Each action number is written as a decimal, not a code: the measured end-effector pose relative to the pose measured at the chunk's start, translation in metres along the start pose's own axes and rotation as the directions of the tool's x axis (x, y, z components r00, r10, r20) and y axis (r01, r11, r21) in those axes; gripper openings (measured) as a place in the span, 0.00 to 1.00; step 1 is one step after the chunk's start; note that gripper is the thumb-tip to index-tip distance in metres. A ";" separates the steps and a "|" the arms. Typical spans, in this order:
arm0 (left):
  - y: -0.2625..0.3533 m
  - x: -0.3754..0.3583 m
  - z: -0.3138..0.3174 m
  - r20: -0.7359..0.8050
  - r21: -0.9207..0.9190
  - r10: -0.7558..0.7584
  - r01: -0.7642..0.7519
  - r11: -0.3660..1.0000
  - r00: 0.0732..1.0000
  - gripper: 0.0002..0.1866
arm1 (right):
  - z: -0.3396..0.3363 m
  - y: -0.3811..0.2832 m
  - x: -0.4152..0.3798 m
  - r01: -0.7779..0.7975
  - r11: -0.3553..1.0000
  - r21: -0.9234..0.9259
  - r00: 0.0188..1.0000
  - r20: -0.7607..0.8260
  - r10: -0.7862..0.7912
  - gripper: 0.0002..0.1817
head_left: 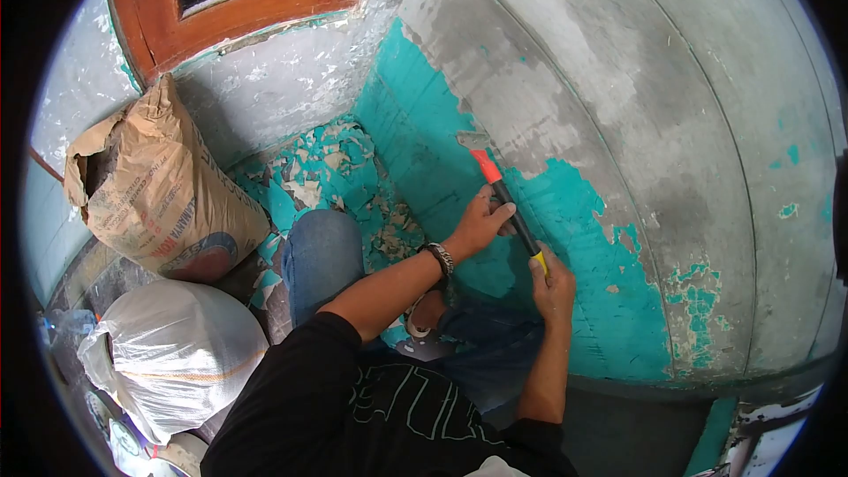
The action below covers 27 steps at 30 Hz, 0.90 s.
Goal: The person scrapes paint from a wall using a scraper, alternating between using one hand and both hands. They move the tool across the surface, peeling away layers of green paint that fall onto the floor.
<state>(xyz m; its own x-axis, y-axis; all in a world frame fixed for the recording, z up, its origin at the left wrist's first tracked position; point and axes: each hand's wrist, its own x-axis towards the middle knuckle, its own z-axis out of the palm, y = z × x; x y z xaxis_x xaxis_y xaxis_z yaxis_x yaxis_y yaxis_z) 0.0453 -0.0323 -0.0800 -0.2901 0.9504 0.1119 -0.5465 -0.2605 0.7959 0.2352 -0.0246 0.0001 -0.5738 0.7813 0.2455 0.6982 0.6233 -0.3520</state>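
Note:
A scraper (488, 168) with an orange neck, black grip and yellow end is pressed blade-first against a turquoise-painted wall (618, 300), at the edge where bare grey plaster (618, 79) begins. My left hand (484, 221), with a bracelet at the wrist, grips the middle of the handle. My right hand (553, 283) is closed around the lower yellow end of the handle. I am crouched close to the wall, one knee in blue jeans (322, 256) raised.
Peeled paint flakes (331, 168) litter the floor in the corner. A brown paper cement sack (163, 190) leans at the left, a white plastic sack (172, 349) below it. A wooden door frame (238, 18) is above.

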 end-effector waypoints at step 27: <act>0.013 0.001 0.001 -0.009 0.089 0.051 -0.050 0.995 0.999 0.14 | 0.014 0.005 0.001 -0.092 0.955 0.281 0.996 0.025 0.088 0.19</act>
<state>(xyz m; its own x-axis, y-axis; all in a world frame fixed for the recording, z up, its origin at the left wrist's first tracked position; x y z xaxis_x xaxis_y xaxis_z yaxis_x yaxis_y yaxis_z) 0.0386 -0.0346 -0.0693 -0.3252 0.9341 0.1471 -0.4593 -0.2920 0.8389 0.2324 -0.0210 -0.0138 -0.5203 0.8323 0.1909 0.5992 0.5152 -0.6128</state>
